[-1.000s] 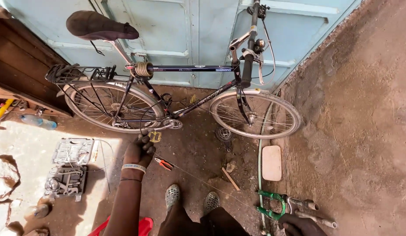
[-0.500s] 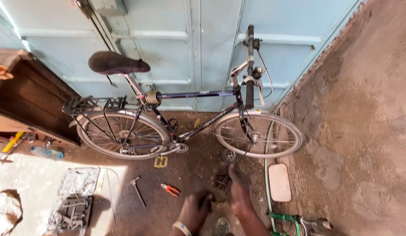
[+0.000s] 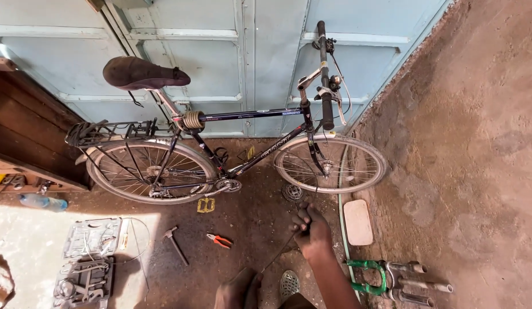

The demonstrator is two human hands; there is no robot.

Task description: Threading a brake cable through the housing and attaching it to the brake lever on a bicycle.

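Thin dark metal wire or cable [image 3: 277,253] runs through my right hand [image 3: 313,229], whose fingers are curled tight and pinched around its upper end; from there it slants down and left toward my left hand [image 3: 238,289]. That hand sits low at the bottom edge with its fingers folded in near the wire's lower end, but I cannot tell whether it really holds the wire.

Just above my right hand a small toothed metal cog [image 3: 292,191] lies on the dirt floor [image 3: 249,229], close under the spoked front wheel [image 3: 330,163] of the dark-framed bicycle [image 3: 249,137]. It leans against pale blue panelled metal doors [image 3: 243,57], its brown saddle [image 3: 141,73] to the left and its black handlebar [image 3: 323,74] pointing up.

To my right lie a flat whitish rounded slab [image 3: 357,222], a pale green hose [image 3: 340,206], and a green metal tool with grey handles [image 3: 392,277]. To my left are red-handled pliers [image 3: 220,240], a steel hammer [image 3: 175,245], a yellow bicycle pedal [image 3: 206,205], and an open grey plastic tool case [image 3: 88,257] in sunlight. A clear plastic bottle [image 3: 42,202] rests beside a dark wooden cabinet [image 3: 25,137].
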